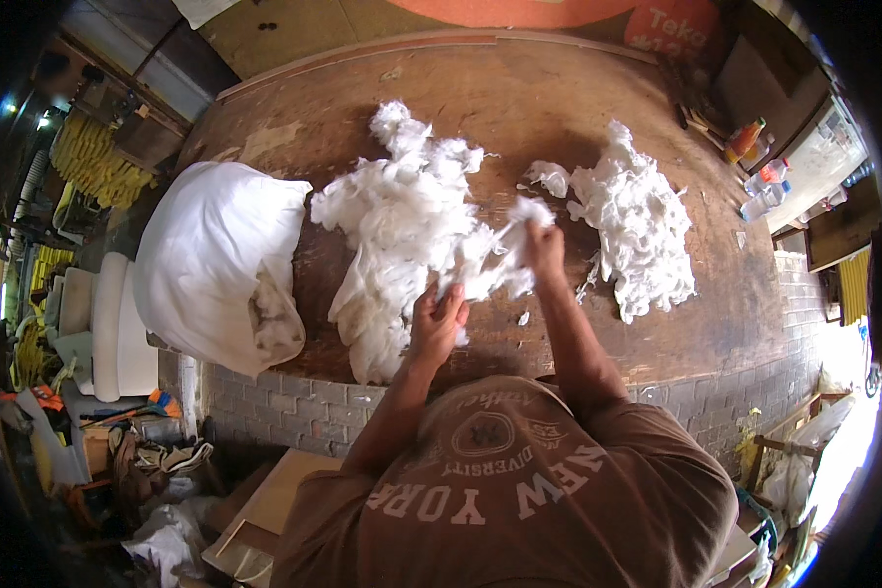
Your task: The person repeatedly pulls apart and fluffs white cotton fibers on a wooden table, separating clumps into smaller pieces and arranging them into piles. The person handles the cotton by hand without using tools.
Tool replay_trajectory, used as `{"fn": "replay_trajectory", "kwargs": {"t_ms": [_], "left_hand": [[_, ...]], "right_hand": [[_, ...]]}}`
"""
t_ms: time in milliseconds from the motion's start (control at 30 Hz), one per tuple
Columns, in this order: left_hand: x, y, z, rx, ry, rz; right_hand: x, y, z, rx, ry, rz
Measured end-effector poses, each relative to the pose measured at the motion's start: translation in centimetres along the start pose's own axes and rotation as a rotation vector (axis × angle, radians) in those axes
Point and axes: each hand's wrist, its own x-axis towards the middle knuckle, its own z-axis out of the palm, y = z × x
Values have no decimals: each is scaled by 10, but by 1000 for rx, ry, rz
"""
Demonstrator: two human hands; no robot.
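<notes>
White fibre stuffing is heaped on a worn wooden table (529, 140). My left hand (439, 316) grips stuffing at the near right edge of the larger heap (404, 213). In my right hand (544, 246) is a tuft of stuffing (531, 212), blurred as if moving, with loose strands (496, 268) stretched between the two hands. Right of that hand lies a second, fluffier heap (639, 228), with a small clump (547, 178) beside it. A bulging white fabric bag (213, 250) stands at the table's left; stuffing shows in its opening (275, 316).
Plastic bottles (768, 187) stand at the table's right edge. Cushioned seat parts (110, 323) are left of the table. Wooden boards (287, 489) and white plastic (169, 544) lie on the floor at lower left. A brick-paved floor (279, 411) runs along the near edge.
</notes>
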Motion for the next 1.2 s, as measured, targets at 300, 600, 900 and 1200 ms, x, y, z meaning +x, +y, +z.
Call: {"fn": "replay_trajectory", "kwargs": {"t_ms": [300, 600, 900, 1200], "left_hand": [[21, 11, -8, 11, -2, 44], [18, 25, -16, 392, -94, 121], [-1, 39, -6, 63, -183, 93], [-13, 22, -18, 151, -114, 127]], "right_hand": [[-40, -22, -11, -156, -510, 117], [-82, -102, 10, -186, -754, -81], [-103, -79, 19, 210, -410, 171], [-59, -81, -18, 19, -355, 107]]}}
